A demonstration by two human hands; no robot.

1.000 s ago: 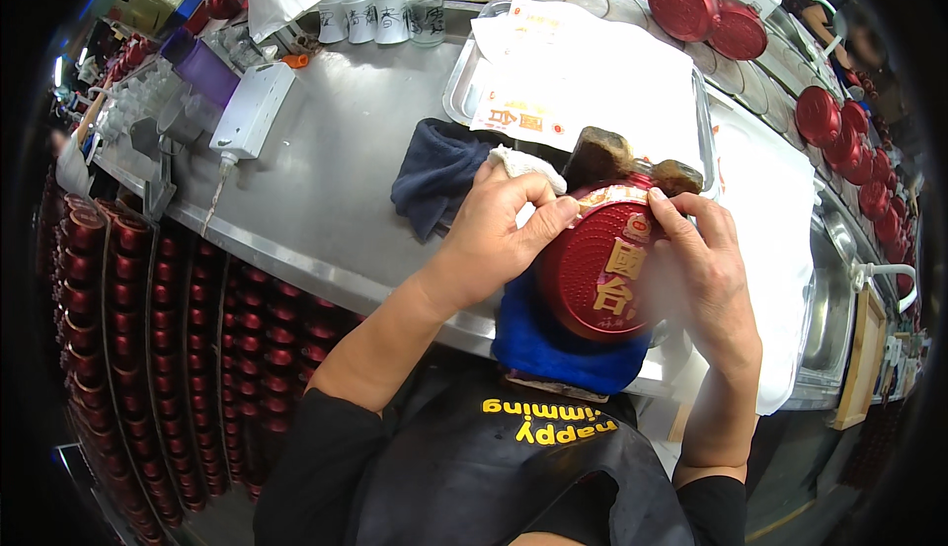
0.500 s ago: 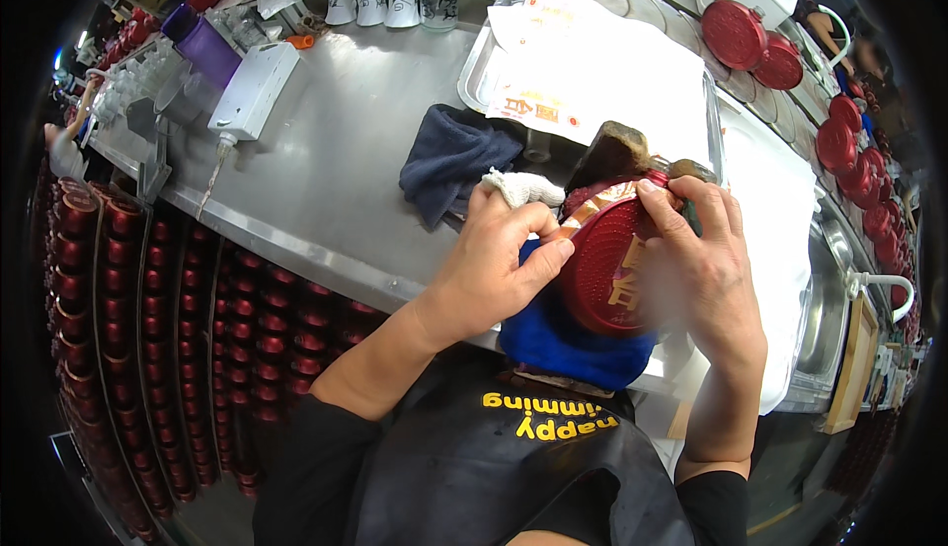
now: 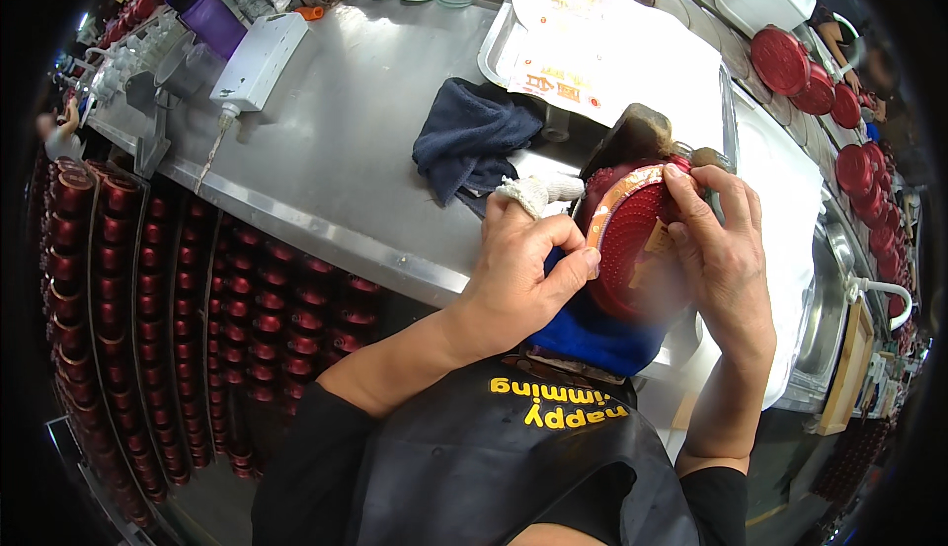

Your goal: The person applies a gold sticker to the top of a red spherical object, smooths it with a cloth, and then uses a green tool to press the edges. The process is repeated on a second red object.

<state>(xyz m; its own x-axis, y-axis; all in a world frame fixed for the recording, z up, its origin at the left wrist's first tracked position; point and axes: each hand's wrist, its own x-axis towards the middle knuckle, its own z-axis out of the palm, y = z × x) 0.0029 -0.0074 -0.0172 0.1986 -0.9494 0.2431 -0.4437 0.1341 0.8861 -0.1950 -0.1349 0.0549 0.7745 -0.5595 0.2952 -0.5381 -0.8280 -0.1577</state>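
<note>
In front of me a round, flat red bottle [image 3: 622,260] with a dotted face and gold lettering rests tilted on a blue cloth [image 3: 592,339]. A narrow orange-and-gold decal strip [image 3: 628,187] curves along its upper left rim. My left hand [image 3: 523,265] is closed, pinching the strip's lower end between thumb and fingers, with a bunched white cloth [image 3: 538,194] at its fingertips. At the strip's upper end, the index fingertip of my right hand [image 3: 729,265] presses down; its remaining fingers curl around the bottle's right side. A blur covers part of the bottle there.
A navy cloth [image 3: 474,136] lies on the metal table [image 3: 346,121]. Beyond it, printed decal sheets [image 3: 612,42] cover a metal tray. A brown block [image 3: 637,133] sits behind the bottle. Red bottles [image 3: 780,60] line the right, and stacked red bottles [image 3: 267,319] stand below left.
The bottle has turned, its face now angled more to the right. The strip runs further down along its rim, with my left hand slightly lower. The whole view has shifted a little.
</note>
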